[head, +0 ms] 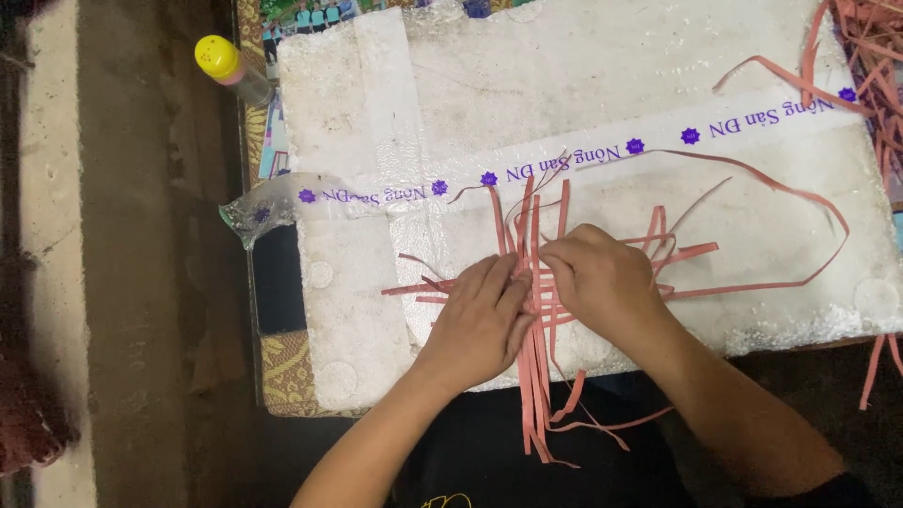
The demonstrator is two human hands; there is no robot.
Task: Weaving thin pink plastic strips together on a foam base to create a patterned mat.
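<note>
Both hands on crossed pink strips (536, 282) atop white foam lid (602, 56) w/ tape. Left hand (480, 325) flat, fingers out, pressing strips. Right hand (597, 277) curled, pinching strips. Yellow-capped bottle (230, 68) far left.

Bright centre, dim edges, perhaps slight blur

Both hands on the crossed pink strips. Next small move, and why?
Probably slide the next crosswise strip snug against the woven patch. Both the left hand and the right hand press on the crossing of the pink strips, which lie on the white foam board. Loose ends fan out unwoven above and below, and a long strip curls free at right.
</note>
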